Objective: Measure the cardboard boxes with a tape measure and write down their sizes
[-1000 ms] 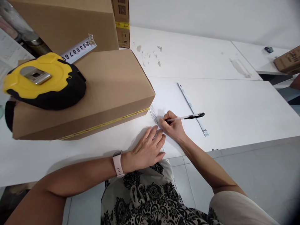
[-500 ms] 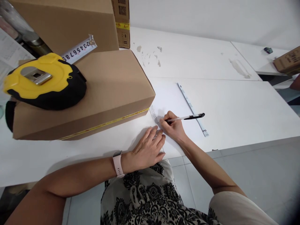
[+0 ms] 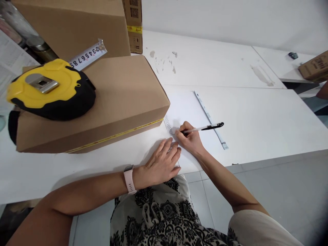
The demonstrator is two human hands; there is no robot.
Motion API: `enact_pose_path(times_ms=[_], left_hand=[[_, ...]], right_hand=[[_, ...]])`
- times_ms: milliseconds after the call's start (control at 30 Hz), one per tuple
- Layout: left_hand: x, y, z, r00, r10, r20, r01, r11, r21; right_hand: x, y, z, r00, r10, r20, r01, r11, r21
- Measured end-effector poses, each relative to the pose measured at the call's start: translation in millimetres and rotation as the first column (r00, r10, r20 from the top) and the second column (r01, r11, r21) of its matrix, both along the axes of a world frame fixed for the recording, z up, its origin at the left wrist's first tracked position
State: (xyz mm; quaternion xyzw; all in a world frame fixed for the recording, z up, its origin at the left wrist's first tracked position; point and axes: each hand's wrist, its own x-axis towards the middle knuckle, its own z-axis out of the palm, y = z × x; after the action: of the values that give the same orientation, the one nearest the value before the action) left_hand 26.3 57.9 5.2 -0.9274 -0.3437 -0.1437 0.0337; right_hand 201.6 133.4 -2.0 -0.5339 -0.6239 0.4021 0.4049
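A pen (image 3: pixel 205 128) with a clear barrel and black ends is pinched in my right hand (image 3: pixel 189 138). Its tip end points at a white sheet of paper (image 3: pixel 179 106), near small rows of writing along the sheet's left side. My left hand (image 3: pixel 162 162) lies flat with fingers stretched at the paper's lower left edge, holding nothing. Across the right part of the sheet rests a narrow pale blue strip (image 3: pixel 207 111) with printed marks. To the left, a yellow and black tape measure (image 3: pixel 51 90) sits on a closed cardboard box (image 3: pixel 123 87), its numbered blade partly out.
Behind the box stand a larger carton (image 3: pixel 77 27) and another taped carton (image 3: pixel 135 37). A bottle (image 3: pixel 39 46) and printed sheets are at the far left. The white table (image 3: pixel 256 116) ends at a front edge above the tiled floor. Another box (image 3: pixel 315 66) is at far right, beside part of a person.
Both hands and the pen keep nearly the same place on the paper. The view has shifted very slightly, so the tape measure and box appear a little further right.
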Motion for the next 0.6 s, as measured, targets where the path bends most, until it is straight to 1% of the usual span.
enact_pose_path(times_ms=[133, 333, 600], left_hand=[[0.0, 0.0, 0.2, 1.000, 0.002, -0.001, -0.002, 1.000, -0.003], [-0.4, -0.5, 0.5, 1.000, 0.001, -0.015, -0.001, 1.000, -0.006], [0.3, -0.5, -1.7, 1.000, -0.004, -0.003, 0.004, 1.000, -0.015]], right_hand=[[0.7, 0.3, -0.7, 1.000, -0.013, -0.008, 0.013, 1.000, -0.003], [1.5, 0.5, -3.4, 1.000, -0.001, 0.015, 0.001, 1.000, 0.004], [0.4, -0.3, -1.8, 1.000, -0.008, 0.011, 0.008, 1.000, -0.017]])
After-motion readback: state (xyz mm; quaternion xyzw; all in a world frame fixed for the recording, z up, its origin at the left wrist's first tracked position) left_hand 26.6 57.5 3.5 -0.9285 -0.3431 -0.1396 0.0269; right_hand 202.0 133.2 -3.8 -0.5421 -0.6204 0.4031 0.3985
